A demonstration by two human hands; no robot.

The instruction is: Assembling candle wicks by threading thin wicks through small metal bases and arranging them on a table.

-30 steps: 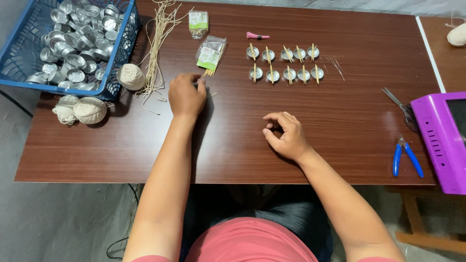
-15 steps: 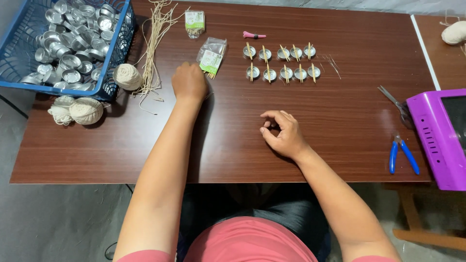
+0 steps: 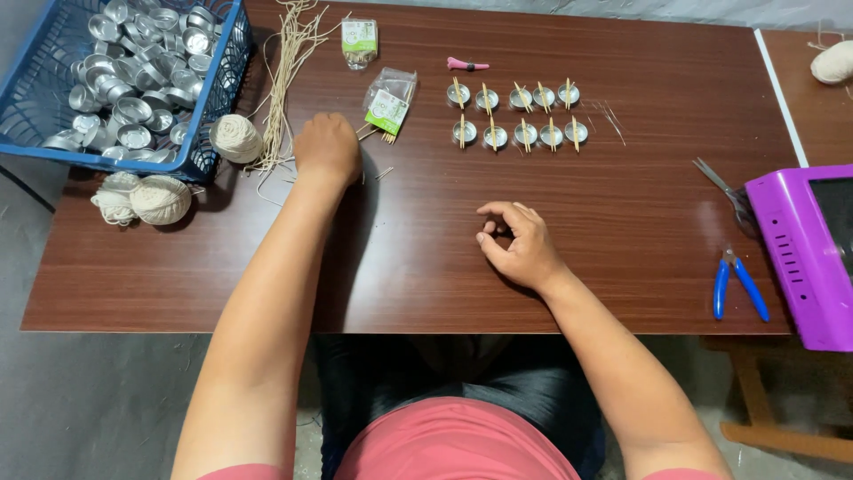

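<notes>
While the left hand [image 3: 327,148] sits up in the upper middle of the frame, it's curled into a loose fist right at the open plastic packet [image 3: 387,105] of little wooden sticks, knuckles toward the camera, so I honestly can't tell if it's pinching a stick or nothing. Right hand [image 3: 520,246] rests on the brown table [image 3: 622,222] near the centre, fingers curled in, thumb meeting fingertips; whether something tiny is in there, can't tell either. Upper left there's a blue basket [image 3: 35,98] piled with small empty silver cups. Top centre, ten more cups [image 3: 515,116] stand in two rows, each with a stick laid across. Blue pliers [image 3: 737,283] lie at right.
</notes>
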